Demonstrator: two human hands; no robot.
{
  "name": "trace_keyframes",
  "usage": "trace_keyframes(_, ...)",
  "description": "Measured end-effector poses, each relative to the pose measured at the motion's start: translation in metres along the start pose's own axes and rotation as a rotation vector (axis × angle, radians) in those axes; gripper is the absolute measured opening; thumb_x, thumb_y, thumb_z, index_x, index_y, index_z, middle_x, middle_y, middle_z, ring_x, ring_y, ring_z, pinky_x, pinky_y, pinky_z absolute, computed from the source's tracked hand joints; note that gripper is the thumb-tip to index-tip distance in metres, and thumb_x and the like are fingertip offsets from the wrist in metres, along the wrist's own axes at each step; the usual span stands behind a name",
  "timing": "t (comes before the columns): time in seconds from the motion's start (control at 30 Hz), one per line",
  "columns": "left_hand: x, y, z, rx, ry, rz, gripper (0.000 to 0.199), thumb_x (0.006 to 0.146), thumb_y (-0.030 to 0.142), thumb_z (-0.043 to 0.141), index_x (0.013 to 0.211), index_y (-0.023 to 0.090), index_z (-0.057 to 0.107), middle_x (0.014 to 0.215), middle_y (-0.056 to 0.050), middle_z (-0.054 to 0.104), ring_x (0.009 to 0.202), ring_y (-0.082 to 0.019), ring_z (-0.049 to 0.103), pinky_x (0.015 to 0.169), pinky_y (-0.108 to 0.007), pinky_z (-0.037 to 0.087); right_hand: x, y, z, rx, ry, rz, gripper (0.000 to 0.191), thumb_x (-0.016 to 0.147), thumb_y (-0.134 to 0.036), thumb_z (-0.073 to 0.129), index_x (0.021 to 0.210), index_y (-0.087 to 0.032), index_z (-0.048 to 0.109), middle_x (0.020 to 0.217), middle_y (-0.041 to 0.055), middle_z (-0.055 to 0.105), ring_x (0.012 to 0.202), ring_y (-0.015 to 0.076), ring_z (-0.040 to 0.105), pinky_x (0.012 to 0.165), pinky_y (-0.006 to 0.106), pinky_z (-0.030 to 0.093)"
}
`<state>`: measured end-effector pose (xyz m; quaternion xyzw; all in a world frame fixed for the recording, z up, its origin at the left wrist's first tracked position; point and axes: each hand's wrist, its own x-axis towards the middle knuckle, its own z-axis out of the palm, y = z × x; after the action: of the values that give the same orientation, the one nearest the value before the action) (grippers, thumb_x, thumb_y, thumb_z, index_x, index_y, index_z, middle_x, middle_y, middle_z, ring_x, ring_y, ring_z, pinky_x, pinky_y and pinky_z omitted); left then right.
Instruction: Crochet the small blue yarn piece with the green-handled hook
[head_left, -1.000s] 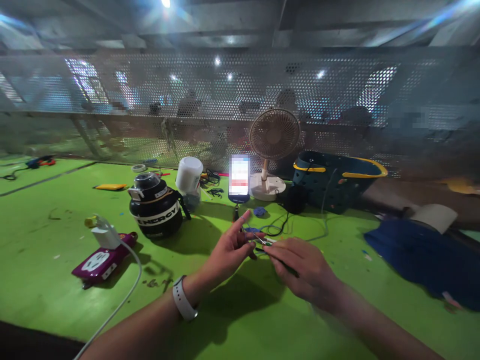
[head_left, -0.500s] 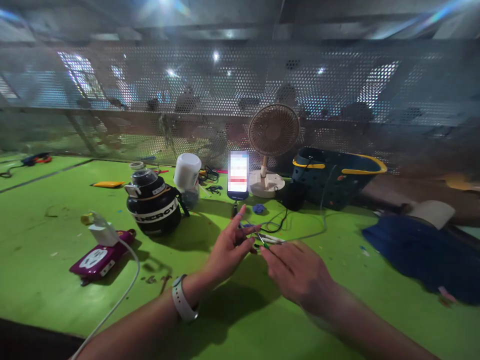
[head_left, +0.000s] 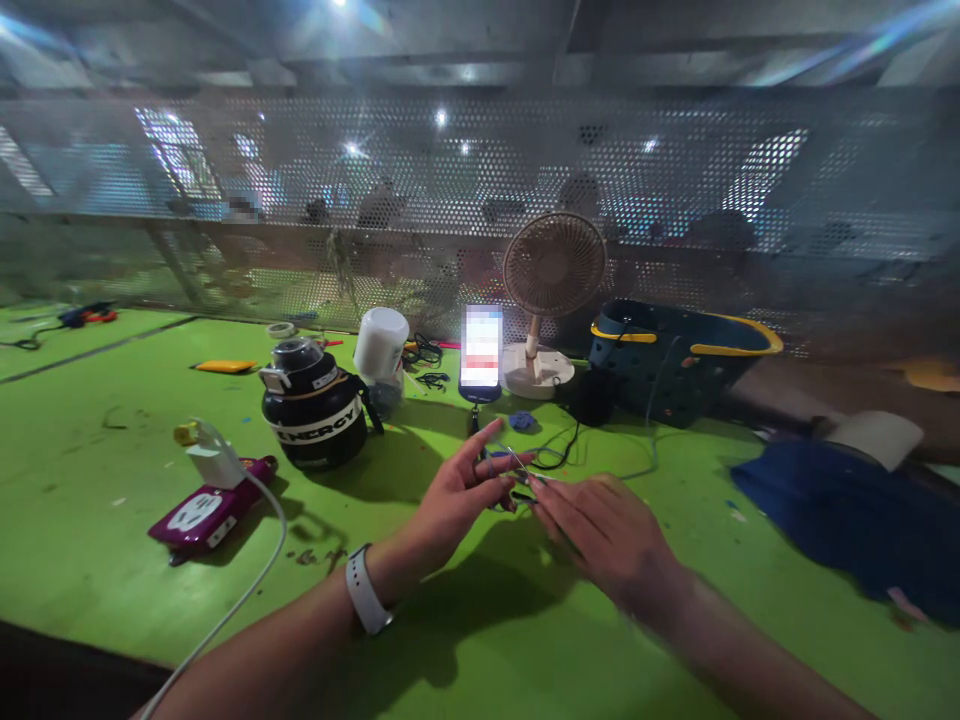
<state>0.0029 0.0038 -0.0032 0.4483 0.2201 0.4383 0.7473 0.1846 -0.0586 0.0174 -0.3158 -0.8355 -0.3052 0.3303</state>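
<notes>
My left hand (head_left: 461, 488), with a white watch band (head_left: 367, 592) on its wrist, has its index finger stretched out while thumb and other fingers pinch together. Thin grey yarn (head_left: 654, 462) runs from the basket side towards the fingers; the small piece in the pinch is hard to make out. My right hand (head_left: 611, 530) is closed around a slim metal crochet hook (head_left: 519, 461), its tip against the left fingers. Most of the handle is hidden by the right hand. Just beyond, a blue crumpled bundle (head_left: 523, 421) lies on the green table (head_left: 465, 650).
A lit phone (head_left: 481, 350) stands ahead, beside a fan (head_left: 553, 265) and a dark basket (head_left: 637, 370) with yellow handles. Leftward are a black jug (head_left: 315, 430), a white bottle (head_left: 381, 342) and a purple power strip (head_left: 199, 520) with a cable. Dark blue cloth (head_left: 847, 520) lies right.
The right hand's fingers have straightened slightly along the hook, and its green handle is now more covered. The left hand keeps nearly the same pose. The view has shifted slightly.
</notes>
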Motion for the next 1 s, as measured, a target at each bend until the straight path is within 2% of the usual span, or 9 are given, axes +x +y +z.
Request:
trace_keyframes(0.23, 0.002, -0.002, -0.003, 0.034, -0.016, -0.003, 0.083, 0.076, 0.010, 0.074, 0.149, 0.015, 0.034, 0.110, -0.017, 0.074, 0.083, -0.015, 0.066, 0.063, -0.022, 0.047, 0.000, 0.009, -0.005, 0.295, 0.003, 0.226, 0.019, 0.092, -0.018, 0.059, 0.107, -0.016, 0.070, 0.083, 0.0053, 0.078, 0.068, 0.0156, 0.070, 0.061, 0.030, 0.054)
trace_keyframes(0.47, 0.002, -0.003, -0.005, 0.056, -0.034, -0.020, 0.081, 0.077, 0.012, 0.073, 0.148, 0.015, 0.035, 0.108, -0.016, 0.074, 0.072, -0.011, 0.062, 0.062, -0.022, 0.047, 0.005, 0.014, -0.011, 0.482, 0.020, 0.386, 0.017, 0.090, -0.020, 0.061, 0.101, -0.019, 0.074, 0.077, 0.0032, 0.078, 0.060, 0.0137, 0.069, 0.057, 0.028, 0.056)
trace_keyframes(0.53, 0.002, -0.002, -0.004, 0.062, -0.028, -0.012, 0.082, 0.076, 0.012, 0.073, 0.149, 0.015, 0.035, 0.108, -0.016, 0.074, 0.073, -0.012, 0.063, 0.063, -0.023, 0.047, 0.006, 0.014, -0.011, 0.470, 0.011, 0.359, 0.018, 0.091, -0.020, 0.061, 0.103, -0.019, 0.073, 0.081, 0.0040, 0.078, 0.065, 0.0147, 0.071, 0.060, 0.029, 0.057)
trace_keyframes(0.63, 0.002, -0.001, -0.003, 0.069, -0.007, 0.016, 0.085, 0.075, 0.013, 0.074, 0.150, 0.017, 0.033, 0.109, -0.015, 0.074, 0.076, -0.014, 0.064, 0.063, -0.024, 0.047, 0.006, 0.011, -0.009, 0.372, -0.007, 0.222, 0.019, 0.092, -0.017, 0.057, 0.106, -0.016, 0.071, 0.087, 0.0076, 0.078, 0.073, 0.0173, 0.072, 0.062, 0.032, 0.058)
trace_keyframes(0.77, 0.002, 0.001, -0.002, 0.072, 0.040, 0.044, 0.088, 0.075, 0.014, 0.074, 0.151, 0.020, 0.030, 0.109, -0.013, 0.074, 0.075, -0.013, 0.063, 0.066, -0.024, 0.046, 0.007, 0.005, -0.010, 0.215, -0.001, 0.074, 0.017, 0.091, -0.010, 0.056, 0.101, -0.012, 0.070, 0.082, 0.0095, 0.076, 0.069, 0.0169, 0.069, 0.060, 0.031, 0.057)
trace_keyframes(0.87, 0.001, 0.002, -0.002, 0.059, 0.048, 0.053, 0.089, 0.075, 0.013, 0.074, 0.151, 0.020, 0.029, 0.110, -0.012, 0.073, 0.069, -0.010, 0.060, 0.066, -0.023, 0.047, 0.006, 0.004, -0.012, 0.237, 0.045, 0.088, 0.016, 0.090, -0.011, 0.058, 0.103, -0.013, 0.069, 0.082, 0.0089, 0.076, 0.069, 0.0161, 0.068, 0.060, 0.030, 0.057)
trace_keyframes(1.0, 0.001, 0.004, -0.003, 0.065, 0.013, 0.081, 0.090, 0.077, 0.015, 0.073, 0.152, 0.023, 0.026, 0.112, -0.012, 0.073, 0.067, -0.009, 0.060, 0.065, -0.023, 0.048, 0.006, 0.006, -0.013, 0.396, 0.098, 0.225, 0.021, 0.088, -0.010, 0.061, 0.107, -0.014, 0.069, 0.084, 0.0083, 0.076, 0.070, 0.0152, 0.068, 0.059, 0.027, 0.055)
